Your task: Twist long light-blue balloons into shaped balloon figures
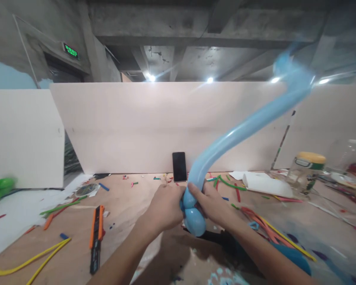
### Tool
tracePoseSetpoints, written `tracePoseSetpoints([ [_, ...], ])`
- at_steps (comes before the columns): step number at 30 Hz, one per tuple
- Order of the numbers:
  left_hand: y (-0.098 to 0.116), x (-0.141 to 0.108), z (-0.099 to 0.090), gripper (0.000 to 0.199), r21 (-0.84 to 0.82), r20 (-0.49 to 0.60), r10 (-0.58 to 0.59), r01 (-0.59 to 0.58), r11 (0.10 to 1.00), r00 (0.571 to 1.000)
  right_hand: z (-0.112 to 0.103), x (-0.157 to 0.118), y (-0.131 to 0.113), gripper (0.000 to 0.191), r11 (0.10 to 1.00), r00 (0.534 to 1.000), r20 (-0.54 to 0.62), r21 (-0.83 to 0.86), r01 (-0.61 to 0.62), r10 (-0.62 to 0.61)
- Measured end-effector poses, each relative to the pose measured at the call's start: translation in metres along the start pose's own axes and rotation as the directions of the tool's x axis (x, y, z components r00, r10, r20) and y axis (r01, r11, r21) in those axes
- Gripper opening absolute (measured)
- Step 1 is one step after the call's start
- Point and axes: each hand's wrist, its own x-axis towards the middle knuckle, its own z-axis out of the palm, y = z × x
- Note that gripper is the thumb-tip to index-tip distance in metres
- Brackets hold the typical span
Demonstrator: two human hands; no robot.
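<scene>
A long light-blue modelling balloon [234,136] rises from between my hands and bends up to the right, its far end blurred. Near its lower end a twist sets off a round bubble [195,222]. My left hand [167,208] is closed around the balloon's lower part from the left, with its fingertips hidden behind the bubbles. From the right, my right hand [212,202] grips the balloon just above the twist, the thumb pressed on its front. Both hands are above the table, near its middle.
A black phone [179,166] leans against the white partition [130,126]. An orange-and-black cutter knife [97,237] and uninflated yellow balloons [32,259] lie at left. Orange balloons [264,223], a paper roll [267,185] and a yellow-lidded jar [307,172] are at right.
</scene>
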Motion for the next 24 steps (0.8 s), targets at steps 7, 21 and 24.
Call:
tracePoseSetpoints([
  [7, -0.001, 0.002, 0.008, 0.072, -0.019, -0.203, 0.307, -0.317, 0.948, 0.93, -0.011, 0.011, 0.009, 0.034, 0.661, 0.928, 0.259, 0.652, -0.373, 0.268],
  [21, -0.001, 0.013, 0.003, 0.038, -0.805, -0.438, -0.424, -0.136, 0.578, 0.792, -0.005, 0.006, -0.006, 0.026, 0.577, 0.999, 0.04, 0.816, -0.04, 0.012],
  [24, -0.006, 0.018, 0.007, 0.042, -0.871, -0.364, -0.474, -0.113, 0.478, 0.801, 0.003, 0.003, -0.002, 0.026, 0.76, 0.992, -0.113, 0.64, 0.118, -0.059],
])
